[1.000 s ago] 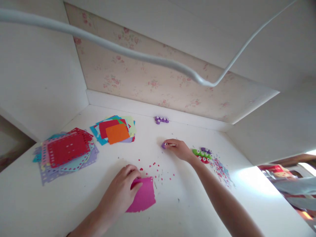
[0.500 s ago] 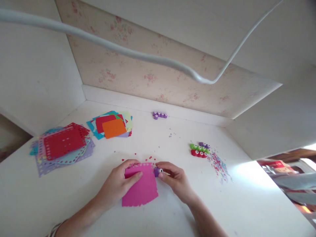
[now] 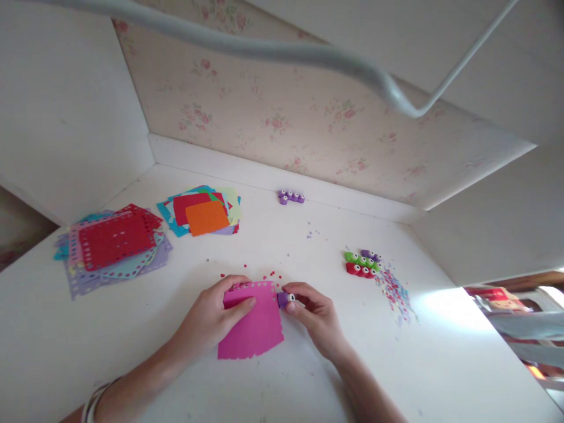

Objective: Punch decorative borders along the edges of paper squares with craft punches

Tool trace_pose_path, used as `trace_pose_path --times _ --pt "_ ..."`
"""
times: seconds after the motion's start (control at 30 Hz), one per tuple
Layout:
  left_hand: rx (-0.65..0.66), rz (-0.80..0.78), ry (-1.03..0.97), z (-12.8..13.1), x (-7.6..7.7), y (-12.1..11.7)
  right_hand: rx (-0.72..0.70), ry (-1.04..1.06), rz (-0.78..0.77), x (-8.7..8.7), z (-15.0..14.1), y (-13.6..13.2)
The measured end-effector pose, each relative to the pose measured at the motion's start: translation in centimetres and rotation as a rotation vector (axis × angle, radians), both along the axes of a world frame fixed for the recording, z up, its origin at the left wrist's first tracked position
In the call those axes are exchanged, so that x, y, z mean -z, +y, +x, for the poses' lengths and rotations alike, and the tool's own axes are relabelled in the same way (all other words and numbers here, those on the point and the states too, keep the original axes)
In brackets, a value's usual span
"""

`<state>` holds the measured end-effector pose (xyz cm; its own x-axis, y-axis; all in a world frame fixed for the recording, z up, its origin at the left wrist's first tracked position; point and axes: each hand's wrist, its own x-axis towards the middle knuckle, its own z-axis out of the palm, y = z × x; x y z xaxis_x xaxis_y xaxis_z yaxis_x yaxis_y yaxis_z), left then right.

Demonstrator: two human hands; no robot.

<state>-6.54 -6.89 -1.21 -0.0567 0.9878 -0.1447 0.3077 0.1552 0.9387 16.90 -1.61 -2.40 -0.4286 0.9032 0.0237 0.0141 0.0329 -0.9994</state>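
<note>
My right grip [image 3: 315,317] is clamped on a purple punch [image 3: 282,300] at the right edge of a pink sheet [image 3: 253,329], pinched in my left grip [image 3: 215,308] over the white table [image 3: 273,390]; red scraps [image 3: 272,272] lie just beyond, red punches [image 3: 353,268] farther right.

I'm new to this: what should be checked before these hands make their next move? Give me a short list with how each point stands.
1. Pink square-cornered paper sheet held: ok, the left hand grips it, thumb on top.
2. Small purple punch with a white eye-like knob in hand: ok, in the right hand.
3. Punch at the sheet: ok, by its right edge, near the top.
4. Sheet's edge inside the punch: cannot tell, too small to see.
5. Surface beyond the sheet free of scraps: not ok, tiny red paper bits lie there.
6. Stack of coloured paper topped with orange clear of both hands: ok.
</note>
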Motion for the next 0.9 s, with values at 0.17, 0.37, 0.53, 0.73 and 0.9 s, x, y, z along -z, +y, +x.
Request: trace_pose_path --times 0.17,0.37,0.53,0.73,0.9 --pt "-0.001 0.000 -0.001 -0.09 -0.08 0.04 0.019 0.031 -0.037 0.45 0.19 -0.04" --pt "0.006 0.009 -0.007 -0.07 -0.27 0.01 -0.001 -0.001 0.013 0.09 0.09 -0.01" --pt "0.003 -0.008 -0.027 -0.08 -0.12 0.01 0.024 -0.033 0.058 -0.22 0.16 0.16" --pt "-0.009 -0.007 -0.021 -0.01 -0.16 0.00 -0.001 -0.081 0.135 -0.20 0.14 0.01" --pt "-0.002 0.011 -0.006 -0.05 -0.22 -0.02 0.017 -0.108 0.167 -0.15 0.02 -0.10"
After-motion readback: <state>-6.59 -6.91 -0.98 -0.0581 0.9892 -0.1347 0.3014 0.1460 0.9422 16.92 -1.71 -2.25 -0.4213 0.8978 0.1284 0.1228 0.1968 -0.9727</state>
